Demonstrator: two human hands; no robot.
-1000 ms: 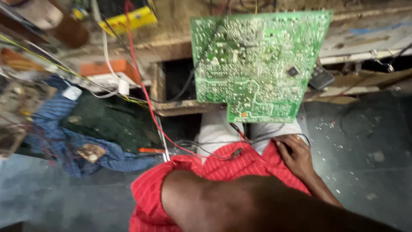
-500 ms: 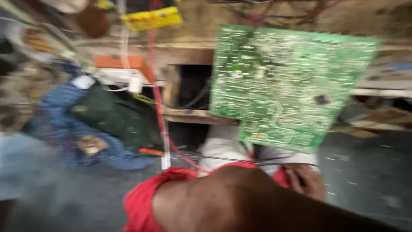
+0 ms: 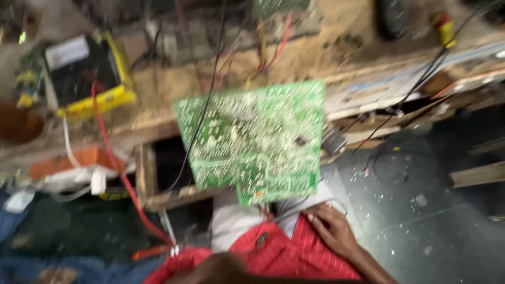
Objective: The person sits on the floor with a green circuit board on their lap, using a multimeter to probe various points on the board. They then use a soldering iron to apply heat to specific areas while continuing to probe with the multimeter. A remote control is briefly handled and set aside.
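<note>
A green circuit board (image 3: 258, 139) stands upright in the middle of the blurred head view, solder side towards me. Its lower edge meets a white cloth (image 3: 231, 223) over my lap. Thin black and red wires hang from its bottom edge. My right hand (image 3: 332, 230) lies on the red striped cloth (image 3: 294, 255) just below the board's lower right corner, fingers spread and nothing in them. My left hand is out of view. A bare limb (image 3: 215, 268) shows at the bottom edge.
A cluttered wooden workbench (image 3: 158, 89) runs across the top. On its left lie a yellow-cased meter (image 3: 87, 73) and a red lead (image 3: 113, 158) that trails down. An orange box (image 3: 68, 160) sits lower left. Dark speckled floor (image 3: 415, 210) lies to the right.
The view has swung upward, bringing more of the bench top and the yellow meter into sight. The board sits lower in the picture. My right hand stays on the red cloth.
</note>
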